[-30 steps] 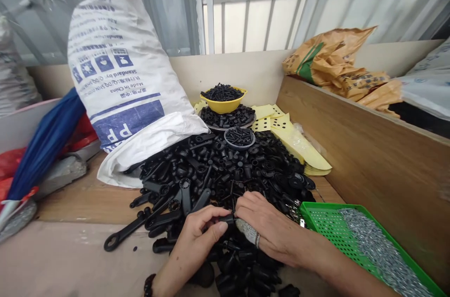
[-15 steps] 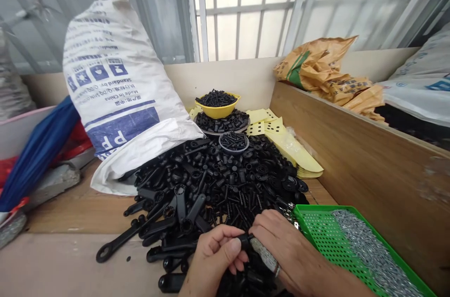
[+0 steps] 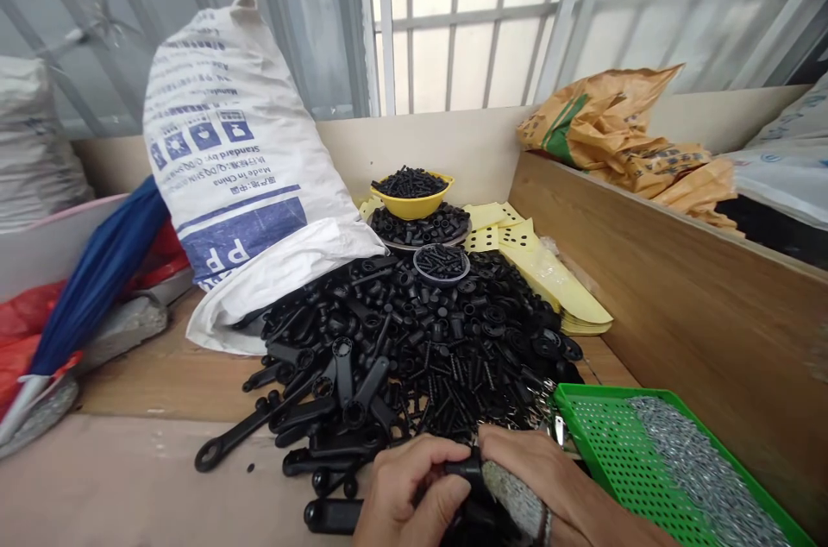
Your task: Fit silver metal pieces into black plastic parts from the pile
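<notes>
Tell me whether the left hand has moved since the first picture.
Yes: against the green tray, the left hand has shifted right and lower in the view.

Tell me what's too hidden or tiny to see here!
In the head view:
Black part: partly covered by the left hand.
Grey piece: worn or held, the right hand hides which.
Green tray: near end cut off by the bottom edge.
Metal bits: too small to tell their shapes.

Window: bright and pale, with daylight coming in.
Black pile: very dark, so little parts blend together.
Yellow sheets: a small shiny patch on top.
Edges: stretched and a bit blurry, dark at the top right corner.
</notes>
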Demonstrator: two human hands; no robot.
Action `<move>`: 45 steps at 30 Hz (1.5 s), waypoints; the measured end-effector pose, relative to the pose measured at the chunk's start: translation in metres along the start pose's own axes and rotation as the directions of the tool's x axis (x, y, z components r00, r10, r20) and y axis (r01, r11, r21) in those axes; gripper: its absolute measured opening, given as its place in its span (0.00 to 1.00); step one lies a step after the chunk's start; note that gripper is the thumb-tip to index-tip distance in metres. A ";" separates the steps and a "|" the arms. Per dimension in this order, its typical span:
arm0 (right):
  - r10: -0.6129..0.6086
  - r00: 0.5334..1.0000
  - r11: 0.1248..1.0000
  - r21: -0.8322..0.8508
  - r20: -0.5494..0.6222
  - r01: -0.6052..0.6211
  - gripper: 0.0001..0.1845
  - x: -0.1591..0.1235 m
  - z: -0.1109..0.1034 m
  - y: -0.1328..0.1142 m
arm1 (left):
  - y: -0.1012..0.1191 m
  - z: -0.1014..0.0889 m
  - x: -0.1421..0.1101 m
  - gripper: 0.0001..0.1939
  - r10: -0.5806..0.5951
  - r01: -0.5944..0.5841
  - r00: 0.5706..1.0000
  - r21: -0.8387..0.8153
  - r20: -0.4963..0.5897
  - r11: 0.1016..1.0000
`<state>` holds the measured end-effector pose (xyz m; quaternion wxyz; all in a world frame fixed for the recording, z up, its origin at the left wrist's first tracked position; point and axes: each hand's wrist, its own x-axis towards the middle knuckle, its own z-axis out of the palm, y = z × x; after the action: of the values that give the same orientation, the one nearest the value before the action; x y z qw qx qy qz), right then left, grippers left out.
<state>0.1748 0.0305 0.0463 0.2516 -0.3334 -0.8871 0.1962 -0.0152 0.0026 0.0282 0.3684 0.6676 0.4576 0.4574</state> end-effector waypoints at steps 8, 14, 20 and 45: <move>0.247 0.957 0.865 0.412 0.150 -0.287 0.16 -0.007 0.025 0.010 | -0.014 0.001 0.003 0.11 0.564 -0.548 0.826 0.232 -0.003 0.804; -0.093 0.994 0.991 0.094 -0.064 0.099 0.13 -0.001 0.017 0.005 | -0.003 -0.001 0.001 0.08 0.047 -0.047 0.999 -0.055 -0.008 0.997; -0.256 0.967 0.961 -0.112 -0.006 0.253 0.15 0.000 0.010 0.008 | -0.007 0.007 0.004 0.21 -0.425 0.421 0.898 -0.509 0.116 0.750; 0.397 0.908 0.830 0.372 0.132 -0.416 0.09 -0.009 0.020 -0.010 | -0.008 0.005 -0.005 0.11 0.348 -0.346 0.937 0.048 -0.022 0.937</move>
<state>0.1648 0.0137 0.0329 0.2440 -0.4523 -0.7442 0.4267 -0.0134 0.0002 0.0186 0.2606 0.7387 0.3480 0.5151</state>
